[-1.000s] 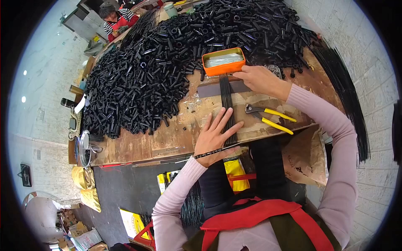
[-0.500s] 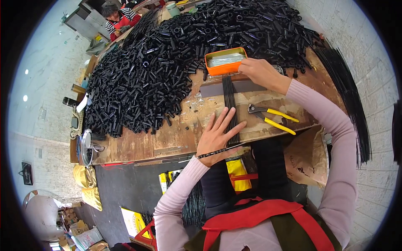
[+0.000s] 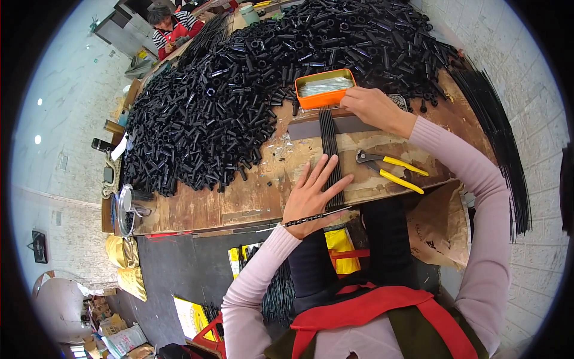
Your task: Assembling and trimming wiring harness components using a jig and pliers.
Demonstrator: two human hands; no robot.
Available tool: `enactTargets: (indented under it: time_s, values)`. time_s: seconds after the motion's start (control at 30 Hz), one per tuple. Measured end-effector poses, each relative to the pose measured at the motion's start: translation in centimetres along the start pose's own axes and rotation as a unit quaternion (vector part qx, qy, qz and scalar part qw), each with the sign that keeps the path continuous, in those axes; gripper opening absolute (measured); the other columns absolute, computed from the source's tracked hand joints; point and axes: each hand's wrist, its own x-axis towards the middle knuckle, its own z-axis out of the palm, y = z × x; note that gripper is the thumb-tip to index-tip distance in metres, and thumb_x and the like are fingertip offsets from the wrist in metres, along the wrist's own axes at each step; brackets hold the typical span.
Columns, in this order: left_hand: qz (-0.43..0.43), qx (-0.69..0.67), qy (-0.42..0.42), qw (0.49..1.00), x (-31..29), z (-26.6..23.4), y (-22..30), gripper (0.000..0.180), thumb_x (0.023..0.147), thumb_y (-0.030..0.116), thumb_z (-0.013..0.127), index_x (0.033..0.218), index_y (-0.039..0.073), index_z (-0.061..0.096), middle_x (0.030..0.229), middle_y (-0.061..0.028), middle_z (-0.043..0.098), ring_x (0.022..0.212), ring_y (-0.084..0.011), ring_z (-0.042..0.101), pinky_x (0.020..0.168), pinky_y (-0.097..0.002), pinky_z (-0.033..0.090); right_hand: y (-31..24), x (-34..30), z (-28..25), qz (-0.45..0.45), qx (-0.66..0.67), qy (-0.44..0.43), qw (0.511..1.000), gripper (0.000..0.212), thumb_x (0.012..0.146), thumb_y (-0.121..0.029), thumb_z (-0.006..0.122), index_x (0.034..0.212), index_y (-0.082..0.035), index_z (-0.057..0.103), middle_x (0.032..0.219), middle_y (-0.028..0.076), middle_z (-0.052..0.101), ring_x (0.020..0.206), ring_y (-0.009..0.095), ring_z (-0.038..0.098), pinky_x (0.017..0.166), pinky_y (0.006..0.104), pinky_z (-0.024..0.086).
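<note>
My left hand (image 3: 311, 200) lies with fingers stretched and spread over a row of thin black rods (image 3: 328, 134) on the worktable. A slim dark rod with a beaded-looking middle (image 3: 314, 218) crosses the hand near the wrist; how it is held there is unclear. At the right corner of an orange tin (image 3: 324, 99), my right hand (image 3: 369, 106) has its fingers pinched together. Whatever is between those fingertips is too small to make out. Thin silvery wires (image 3: 326, 86) fill the tin. Yellow-handled pincers (image 3: 391, 169) rest right of the rods.
Black tubular parts (image 3: 203, 113) are heaped across the table's left and back. A flat grey bar (image 3: 356, 124) lies crosswise by the rods. Long black rods (image 3: 493, 134) hang over the right edge. Another person (image 3: 173, 30) sits at the far left.
My right hand has shifted slightly downward beside the tin, its fingers still pinched. My left hand stays spread on the rods. The whole view has moved slightly.
</note>
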Motion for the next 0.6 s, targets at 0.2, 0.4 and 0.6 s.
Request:
enactTargets:
  time_s: [0.2, 0.4, 0.6]
  values:
    - [-0.001, 0.000, -0.002, 1.000, 0.1, 0.1, 0.0, 0.079, 0.074, 0.046, 0.074, 0.145, 0.027, 0.044, 0.158, -0.0153, 0.027, 0.146, -0.0332, 0.024, 0.118, -0.0490, 0.020, -0.2, 0.9, 0.6, -0.050, 0.007, 0.036, 0.998, 0.004, 0.085, -0.008, 0.059, 0.083, -0.004, 0.059, 0.084, 0.009, 0.060, 0.083, 0.028, 0.063, 0.068, 0.0388, 0.053]
    - [-0.001, 0.000, 0.000, 1.000, -0.1, 0.2, -0.1, 0.081, 0.074, 0.046, 0.074, 0.147, 0.027, 0.043, 0.158, -0.0154, 0.025, 0.147, -0.0335, 0.023, 0.118, -0.0488, 0.020, -0.7, 2.0, 0.7, -0.033, 0.008, 0.029, 0.999, 0.010, 0.085, -0.008, 0.059, 0.092, -0.004, 0.063, 0.089, 0.009, 0.062, 0.084, 0.028, 0.063, 0.071, 0.0374, 0.052]
    - [-0.003, -0.004, -0.001, 1.000, 0.0, 0.3, 0.0, 0.083, 0.073, 0.044, 0.076, 0.147, 0.027, 0.042, 0.158, -0.0160, 0.026, 0.147, -0.0336, 0.023, 0.118, -0.0487, 0.021, -0.6, 0.8, 0.6, -0.037, 0.035, 0.060, 0.997, 0.010, 0.083, -0.008, 0.061, 0.092, -0.004, 0.063, 0.091, 0.009, 0.063, 0.086, 0.029, 0.062, 0.071, 0.0385, 0.052]
